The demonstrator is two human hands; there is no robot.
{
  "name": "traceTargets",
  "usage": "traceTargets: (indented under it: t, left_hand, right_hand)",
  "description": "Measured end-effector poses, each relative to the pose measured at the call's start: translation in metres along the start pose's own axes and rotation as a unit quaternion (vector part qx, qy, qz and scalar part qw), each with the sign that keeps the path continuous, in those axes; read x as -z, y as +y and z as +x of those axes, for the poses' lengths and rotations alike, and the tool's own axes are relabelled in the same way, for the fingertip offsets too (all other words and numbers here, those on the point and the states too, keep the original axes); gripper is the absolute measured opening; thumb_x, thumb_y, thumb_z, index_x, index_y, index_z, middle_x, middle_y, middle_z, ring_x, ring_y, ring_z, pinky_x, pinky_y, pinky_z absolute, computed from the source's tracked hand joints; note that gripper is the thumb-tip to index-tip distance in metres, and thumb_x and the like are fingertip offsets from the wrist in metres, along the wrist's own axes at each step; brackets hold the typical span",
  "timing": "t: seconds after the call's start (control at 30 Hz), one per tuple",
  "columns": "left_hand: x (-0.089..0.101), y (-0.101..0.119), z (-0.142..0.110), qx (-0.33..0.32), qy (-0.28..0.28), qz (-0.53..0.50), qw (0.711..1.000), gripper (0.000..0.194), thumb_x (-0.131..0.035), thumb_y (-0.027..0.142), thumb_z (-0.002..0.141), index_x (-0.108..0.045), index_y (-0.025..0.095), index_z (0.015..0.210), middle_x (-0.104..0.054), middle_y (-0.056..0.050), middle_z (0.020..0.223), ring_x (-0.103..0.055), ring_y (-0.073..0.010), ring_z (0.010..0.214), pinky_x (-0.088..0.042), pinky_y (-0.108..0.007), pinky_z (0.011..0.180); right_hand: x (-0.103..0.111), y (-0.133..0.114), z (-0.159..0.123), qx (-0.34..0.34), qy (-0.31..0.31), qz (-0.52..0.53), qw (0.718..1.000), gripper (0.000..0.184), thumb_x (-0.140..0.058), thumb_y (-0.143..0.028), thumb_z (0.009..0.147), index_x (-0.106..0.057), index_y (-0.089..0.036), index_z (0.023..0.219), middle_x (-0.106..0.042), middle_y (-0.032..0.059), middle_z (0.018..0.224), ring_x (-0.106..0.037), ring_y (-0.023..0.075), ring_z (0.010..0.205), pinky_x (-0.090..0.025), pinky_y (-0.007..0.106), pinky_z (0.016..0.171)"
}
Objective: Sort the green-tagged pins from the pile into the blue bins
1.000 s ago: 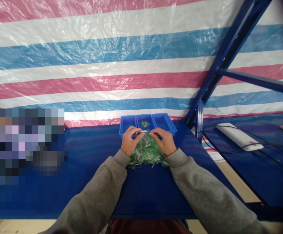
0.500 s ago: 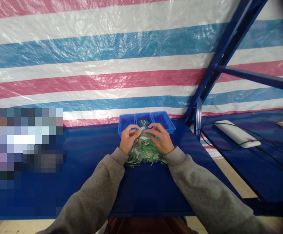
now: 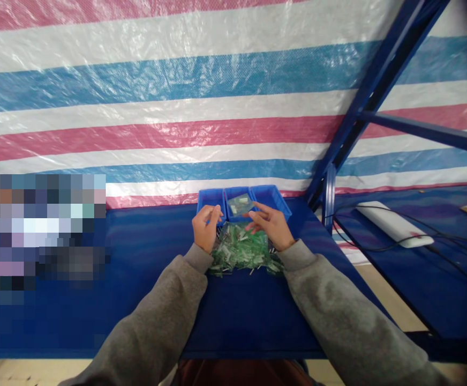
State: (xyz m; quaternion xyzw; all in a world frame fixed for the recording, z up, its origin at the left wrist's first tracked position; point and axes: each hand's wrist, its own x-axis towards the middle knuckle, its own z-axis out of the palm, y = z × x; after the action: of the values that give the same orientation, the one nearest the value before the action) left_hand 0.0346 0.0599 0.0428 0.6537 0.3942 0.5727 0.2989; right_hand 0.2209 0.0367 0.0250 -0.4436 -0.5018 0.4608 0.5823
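My left hand (image 3: 206, 226) is closed, its thumb against curled fingers, left of a heap of small clear packets (image 3: 243, 249) with a green tint and white strips. Whether it pinches anything small is hidden. Opposite it, my right hand (image 3: 272, 226) has its fingers apart over the heap's right side. A flat clear packet (image 3: 240, 205) with a pale piece inside shows over the middle compartment of the blue tray (image 3: 271, 195). Its corner appears close to my right fingertips; I cannot tell if they touch.
The blue table (image 3: 149, 230) meets a striped plastic sheet (image 3: 177, 128) at the back. A blue metal frame (image 3: 354, 123) rises at the right. Beyond it lie a white power strip (image 3: 394, 224) and black cables (image 3: 362, 246). A pixelated area covers the left side.
One second ago both hands were close together at a packet with a white piece. Now they are farther apart, and a packet appears over the middle compartment. My right fingers have spread.
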Motion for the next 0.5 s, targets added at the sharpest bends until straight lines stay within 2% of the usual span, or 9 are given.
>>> traceTargets:
  t: [0.07, 0.1, 0.17, 0.23, 0.3, 0.37, 0.43, 0.47, 0.5]
  left_hand:
    - [0.002, 0.001, 0.001, -0.003, 0.019, 0.008, 1.000, 0.033, -0.050, 0.038, 0.088, -0.057, 0.015, 0.066, -0.054, 0.001, 0.060, -0.053, -0.0112, 0.060, -0.042, -0.023, 0.062]
    - [0.003, 0.001, 0.002, -0.003, 0.023, 0.018, 1.000, 0.033, -0.049, 0.038, 0.088, -0.057, 0.015, 0.067, -0.054, 0.001, 0.060, -0.052, -0.0110, 0.059, -0.042, -0.023, 0.062]
    - [0.004, 0.001, 0.005, 0.000, 0.018, 0.049, 0.999, 0.031, -0.048, 0.038, 0.089, -0.059, 0.015, 0.070, -0.056, 0.001, 0.062, -0.053, -0.0107, 0.059, -0.042, -0.022, 0.061]
    - [0.007, 0.003, 0.007, -0.003, -0.012, 0.093, 0.996, 0.029, -0.049, 0.038, 0.089, -0.062, 0.015, 0.077, -0.060, 0.000, 0.068, -0.054, -0.0107, 0.061, -0.043, -0.022, 0.062]
    - [0.012, 0.007, 0.005, -0.018, -0.076, 0.143, 0.987, 0.027, -0.049, 0.039, 0.089, -0.064, 0.016, 0.083, -0.064, -0.002, 0.076, -0.057, -0.0116, 0.066, -0.045, -0.023, 0.066]
    - [0.021, 0.013, -0.003, -0.041, -0.159, 0.199, 0.966, 0.027, -0.049, 0.039, 0.089, -0.065, 0.017, 0.090, -0.066, -0.003, 0.085, -0.060, -0.0140, 0.076, -0.047, -0.026, 0.074]
    - [0.032, 0.018, -0.017, -0.071, -0.216, 0.255, 0.940, 0.032, -0.047, 0.041, 0.090, -0.062, 0.019, 0.106, -0.064, -0.007, 0.106, -0.059, -0.0186, 0.099, -0.045, -0.031, 0.090]
    - [0.038, 0.018, -0.026, -0.085, -0.235, 0.281, 0.927, 0.040, -0.047, 0.045, 0.089, -0.057, 0.020, 0.118, -0.057, -0.009, 0.121, -0.051, -0.0218, 0.115, -0.040, -0.035, 0.099]
    - [0.043, 0.018, -0.036, -0.090, -0.257, 0.310, 0.911, 0.052, -0.048, 0.050, 0.087, -0.047, 0.021, 0.131, -0.046, -0.011, 0.136, -0.041, -0.0248, 0.127, -0.035, -0.039, 0.104]
  right_hand:
    - [0.000, 0.000, 0.001, -0.001, 0.046, 0.003, 0.999, 0.072, -0.065, -0.051, 0.073, -0.042, -0.013, 0.130, -0.069, 0.0122, 0.095, -0.065, 0.0172, 0.054, -0.052, 0.030, 0.045]
    - [0.000, -0.001, 0.002, 0.007, 0.065, -0.010, 0.998, 0.073, -0.063, -0.051, 0.074, -0.040, -0.012, 0.132, -0.068, 0.0134, 0.098, -0.065, 0.0170, 0.053, -0.052, 0.030, 0.044]
    - [0.004, -0.006, 0.002, 0.027, 0.075, -0.067, 0.995, 0.062, -0.059, -0.051, 0.077, -0.047, -0.013, 0.125, -0.069, 0.0123, 0.095, -0.063, 0.0155, 0.049, -0.049, 0.028, 0.041]
    - [0.012, -0.016, 0.000, 0.038, 0.038, -0.179, 0.982, 0.043, -0.056, -0.048, 0.080, -0.059, -0.015, 0.106, -0.070, 0.0081, 0.083, -0.060, 0.0140, 0.046, -0.047, 0.027, 0.041]
    - [0.024, -0.026, -0.008, 0.051, -0.039, -0.340, 0.938, 0.029, -0.057, -0.044, 0.080, -0.065, -0.018, 0.088, -0.068, 0.0032, 0.069, -0.059, 0.0145, 0.049, -0.049, 0.029, 0.050]
    - [0.039, -0.033, -0.022, 0.076, -0.087, -0.480, 0.870, 0.025, -0.059, -0.043, 0.079, -0.066, -0.021, 0.086, -0.068, 0.0033, 0.073, -0.064, 0.0190, 0.063, -0.052, 0.034, 0.064]
    - [0.053, -0.032, -0.042, 0.092, -0.077, -0.550, 0.826, 0.037, -0.057, -0.048, 0.080, -0.063, -0.022, 0.105, -0.068, 0.0077, 0.096, -0.065, 0.0246, 0.086, -0.052, 0.039, 0.077]
    - [0.059, -0.028, -0.054, 0.103, -0.061, -0.569, 0.814, 0.050, -0.056, -0.051, 0.080, -0.056, -0.021, 0.121, -0.062, 0.0110, 0.113, -0.061, 0.0278, 0.102, -0.049, 0.042, 0.086]
    - [0.063, -0.023, -0.064, 0.112, -0.044, -0.583, 0.803, 0.067, -0.056, -0.055, 0.079, -0.044, -0.020, 0.134, -0.052, 0.0141, 0.130, -0.050, 0.0311, 0.119, -0.044, 0.045, 0.095]
